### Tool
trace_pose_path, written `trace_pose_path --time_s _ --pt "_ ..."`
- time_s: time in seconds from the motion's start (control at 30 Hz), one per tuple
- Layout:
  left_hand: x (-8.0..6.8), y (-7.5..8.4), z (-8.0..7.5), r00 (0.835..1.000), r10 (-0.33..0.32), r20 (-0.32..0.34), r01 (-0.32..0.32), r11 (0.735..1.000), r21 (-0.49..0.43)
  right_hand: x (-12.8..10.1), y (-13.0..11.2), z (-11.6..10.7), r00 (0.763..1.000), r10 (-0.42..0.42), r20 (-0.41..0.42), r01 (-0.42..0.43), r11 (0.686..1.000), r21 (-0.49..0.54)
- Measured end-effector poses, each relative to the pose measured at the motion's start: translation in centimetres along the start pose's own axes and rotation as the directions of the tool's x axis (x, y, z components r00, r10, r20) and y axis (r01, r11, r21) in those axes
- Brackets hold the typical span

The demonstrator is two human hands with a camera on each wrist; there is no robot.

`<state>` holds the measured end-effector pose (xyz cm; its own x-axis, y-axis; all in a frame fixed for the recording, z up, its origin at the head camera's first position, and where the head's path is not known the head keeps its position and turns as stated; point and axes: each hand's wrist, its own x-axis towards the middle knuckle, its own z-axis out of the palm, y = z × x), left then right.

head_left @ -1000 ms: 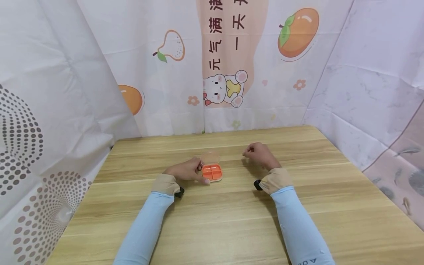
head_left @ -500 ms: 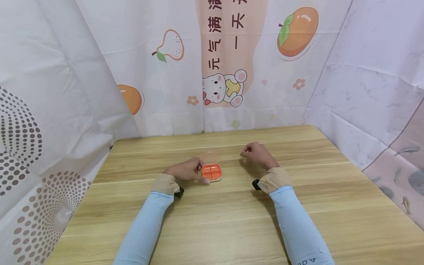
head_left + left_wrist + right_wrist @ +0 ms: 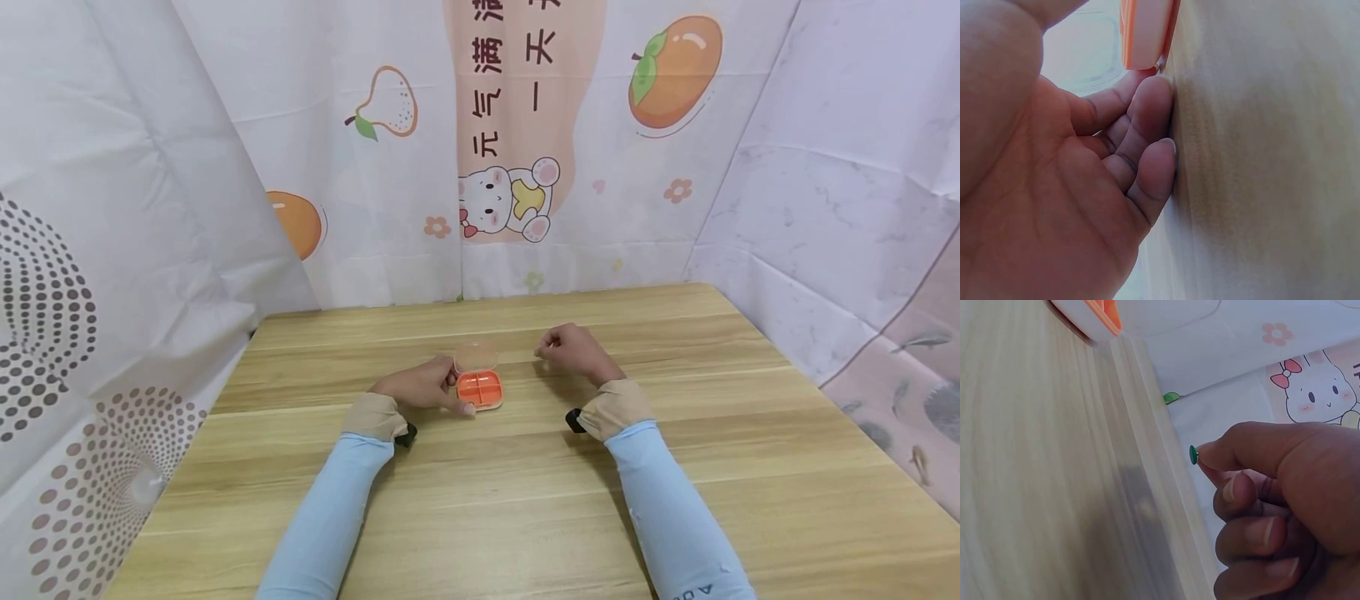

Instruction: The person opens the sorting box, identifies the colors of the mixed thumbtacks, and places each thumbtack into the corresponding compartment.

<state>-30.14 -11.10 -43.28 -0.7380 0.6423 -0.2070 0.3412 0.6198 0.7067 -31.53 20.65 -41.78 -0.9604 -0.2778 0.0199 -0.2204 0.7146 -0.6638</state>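
A small orange compartment box [image 3: 480, 389] with its clear lid [image 3: 476, 357] raised lies on the wooden table [image 3: 525, 500]. My left hand [image 3: 420, 387] holds the box at its left side, thumb at the front corner; the left wrist view shows fingers [image 3: 1147, 125] curled against the box [image 3: 1144, 31]. My right hand [image 3: 572, 348] hovers just right of the box, fingers curled, pinching a tiny green piece [image 3: 1193, 454] between thumb and forefinger. The box's edge [image 3: 1100, 315] shows at the top of the right wrist view.
White printed curtains [image 3: 510, 150] enclose the table on the left, back and right. The table's left edge [image 3: 202, 417] meets the dotted curtain. Bare wood stretches in front of both forearms.
My right hand has drifted slightly left toward the box while still pinching. The left hand and the box have not moved.
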Motion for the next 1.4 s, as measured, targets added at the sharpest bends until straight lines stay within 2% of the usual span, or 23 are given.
trace_pose_path --time_s 0.27,0.63,0.93,1.4 --pt "0.2 -0.1 0.1 1.0 0.002 0.0 -0.002 1.0 0.01 0.3 -0.1 0.5 1.0 -0.006 0.001 0.006 1.0 -0.012" --pt "0.2 0.0 0.1 1.0 0.011 -0.001 -0.011 1.0 0.004 0.7 -0.7 1.3 0.998 -0.066 0.026 0.066 0.997 -0.025" --pt "0.1 0.0 0.2 1.0 0.005 -0.003 -0.005 1.0 0.005 0.9 -1.0 1.6 0.997 -0.053 0.05 0.054 0.998 -0.014" --pt "0.1 -0.1 0.0 1.0 0.009 -0.007 -0.009 1.0 0.013 1.0 -1.9 2.1 0.994 -0.08 0.068 0.082 0.997 -0.016"
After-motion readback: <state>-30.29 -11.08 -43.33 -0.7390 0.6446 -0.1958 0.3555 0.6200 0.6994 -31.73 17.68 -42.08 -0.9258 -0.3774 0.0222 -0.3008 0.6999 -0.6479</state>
